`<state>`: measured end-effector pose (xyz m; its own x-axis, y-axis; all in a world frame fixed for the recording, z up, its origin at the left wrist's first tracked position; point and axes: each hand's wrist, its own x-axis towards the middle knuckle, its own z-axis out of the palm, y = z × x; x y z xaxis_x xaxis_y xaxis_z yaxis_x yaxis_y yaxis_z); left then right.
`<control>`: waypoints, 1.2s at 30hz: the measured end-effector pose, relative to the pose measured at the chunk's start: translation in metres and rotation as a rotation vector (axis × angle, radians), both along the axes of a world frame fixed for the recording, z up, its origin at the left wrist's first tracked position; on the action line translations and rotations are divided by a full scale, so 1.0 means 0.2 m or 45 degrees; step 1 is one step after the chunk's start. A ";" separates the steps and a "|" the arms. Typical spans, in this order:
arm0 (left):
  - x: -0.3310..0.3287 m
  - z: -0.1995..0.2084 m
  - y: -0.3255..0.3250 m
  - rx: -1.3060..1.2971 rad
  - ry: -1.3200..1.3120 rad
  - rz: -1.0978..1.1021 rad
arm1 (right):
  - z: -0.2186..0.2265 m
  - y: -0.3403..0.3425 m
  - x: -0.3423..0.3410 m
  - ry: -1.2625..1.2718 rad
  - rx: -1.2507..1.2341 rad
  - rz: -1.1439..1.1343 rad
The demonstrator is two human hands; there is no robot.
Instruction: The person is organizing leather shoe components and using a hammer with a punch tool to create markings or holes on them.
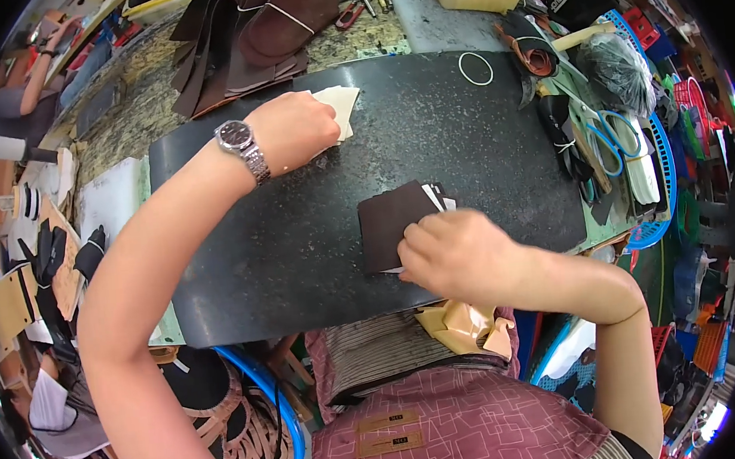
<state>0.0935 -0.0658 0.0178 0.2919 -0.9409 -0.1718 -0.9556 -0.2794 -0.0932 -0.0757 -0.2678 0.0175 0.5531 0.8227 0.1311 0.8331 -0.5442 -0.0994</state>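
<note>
Worn table (145,96), black mat (482,151): dark pieces (387,221) already stacked at the right hand (457,253), pale sheets (344,104) by the left hand (299,129) perhaps remaining; cannot tell either grip.

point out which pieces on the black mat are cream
The cream pieces at the left hand, farther up the mat; the stack by the right hand is dark brown on top.

Bright overall, bending strongly toward black corners.
</note>
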 end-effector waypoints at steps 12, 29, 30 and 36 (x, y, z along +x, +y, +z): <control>-0.25 0.21 0.21 -1.174 -0.349 0.571 | -0.04 0.22 0.57 0.388 0.596 -0.303; -0.61 0.20 -0.01 -1.189 0.538 0.631 | 0.19 0.06 0.13 1.516 1.248 -0.707; -0.62 0.19 -0.01 -1.160 0.407 0.529 | 0.19 0.06 0.11 1.402 1.201 -0.700; -0.65 0.18 -0.02 -1.161 0.273 0.442 | 0.22 0.05 0.07 1.078 0.894 -0.592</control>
<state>-0.0366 -0.0702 0.0533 0.6233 -0.6075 0.4923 -0.7788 -0.4254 0.4611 -0.0615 -0.2573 0.0607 0.9066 0.4148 -0.0779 0.0967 -0.3837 -0.9184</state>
